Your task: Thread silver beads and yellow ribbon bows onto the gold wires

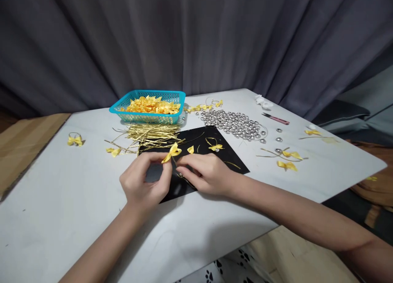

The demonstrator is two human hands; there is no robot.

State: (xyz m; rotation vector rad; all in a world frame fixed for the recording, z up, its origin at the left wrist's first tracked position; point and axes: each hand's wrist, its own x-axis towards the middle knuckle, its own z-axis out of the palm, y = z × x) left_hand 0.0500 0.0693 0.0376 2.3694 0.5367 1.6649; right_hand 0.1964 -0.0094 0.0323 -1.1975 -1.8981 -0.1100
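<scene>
Between thumb and forefinger, my left hand (145, 180) pinches a yellow ribbon bow (172, 151) over the black mat (211, 135). A thin gold wire (175, 161) runs down from the bow to my right hand (208, 172), whose fingers are closed on it. Just below those fingertips shows a small silver bell or bead (180, 175). Past my hands lie a loose yellow ribbon piece (190, 150) and a bow with a looped wire (215, 147).
A blue basket (113, 109) of yellow bows stands at the back, with a bundle of gold wires (150, 133) before it. Many silver bells or beads (235, 124) spread to the right, near a pink-handled cutter (276, 118). One wired bow (74, 140) lies far left.
</scene>
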